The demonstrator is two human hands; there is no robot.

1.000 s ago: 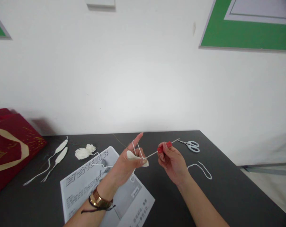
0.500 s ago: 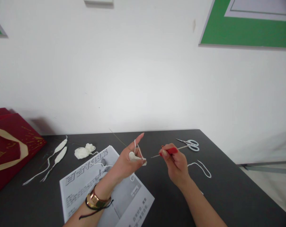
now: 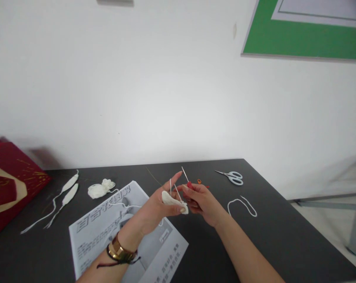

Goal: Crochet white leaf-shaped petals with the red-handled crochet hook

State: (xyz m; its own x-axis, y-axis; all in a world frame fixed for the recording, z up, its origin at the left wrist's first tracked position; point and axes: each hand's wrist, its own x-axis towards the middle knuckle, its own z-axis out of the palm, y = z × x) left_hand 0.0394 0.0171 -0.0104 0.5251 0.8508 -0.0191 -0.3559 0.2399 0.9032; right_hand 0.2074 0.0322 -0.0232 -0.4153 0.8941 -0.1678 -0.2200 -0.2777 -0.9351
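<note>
dark, matte table [image 3: 209,251], its far edge along a plain white wall [image 3: 178,98]. upper right on the wall, a green-bordered panel [image 3: 298,39], cut off by the view. beyond the table's right side, a grey metal bar [image 3: 328,204] near a pale floor [image 3: 331,228].

on the surface, left to right: red bag [image 3: 27,165] with a cream ribbon; two slim white leaf-like pieces [image 3: 69,183] with yarn tails; a white yarn bundle [image 3: 97,191], a strand trailing over printed sheets [image 3: 91,236]; small orange item [image 3: 199,181] just beyond the right hand; scissors [image 3: 235,179], blades pointing left; a curved yarn scrap [image 3: 251,211].

left hand [image 3: 157,206] pinches a white crocheted piece [image 3: 169,199] above the sheets' right side, index finger raised with yarn looped over it (gold band at that wrist). right hand [image 3: 203,199] closed round a red-handled hook [image 3: 189,184], metal shaft pointing up. whether its fingers touch the crocheted piece: cannot tell.
</note>
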